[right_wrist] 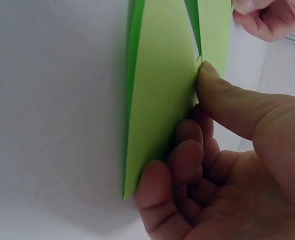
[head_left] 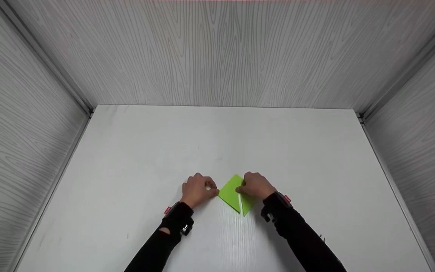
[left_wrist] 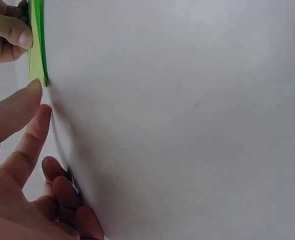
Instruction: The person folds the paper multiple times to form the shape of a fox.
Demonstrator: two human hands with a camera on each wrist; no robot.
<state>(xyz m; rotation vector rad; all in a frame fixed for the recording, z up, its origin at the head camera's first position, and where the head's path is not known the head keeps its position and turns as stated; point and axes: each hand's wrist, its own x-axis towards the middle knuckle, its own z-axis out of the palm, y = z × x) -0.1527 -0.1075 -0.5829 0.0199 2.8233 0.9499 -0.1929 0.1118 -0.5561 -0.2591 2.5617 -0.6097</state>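
A piece of bright green paper (head_left: 229,192), folded into a kite-like shape, lies on the white table with a narrow slit between its two front flaps. My right hand (head_left: 256,185) pinches the paper at the inner edge of the right flap. In the right wrist view, the thumb (right_wrist: 210,75) presses at the top of the slit, and the other fingers curl beside the raised right flap (right_wrist: 160,95). At the paper's left corner is my left hand (head_left: 198,189). The left wrist view shows its thumb tip (left_wrist: 35,86) at that corner, with the index finger slightly apart below.
The white tabletop (head_left: 127,151) stretches around both hands. Grey wood-grain panels rise at the back (head_left: 217,53), the left (head_left: 21,124) and the right (head_left: 421,124). Dark sleeves with wrist-worn cameras cover both forearms.
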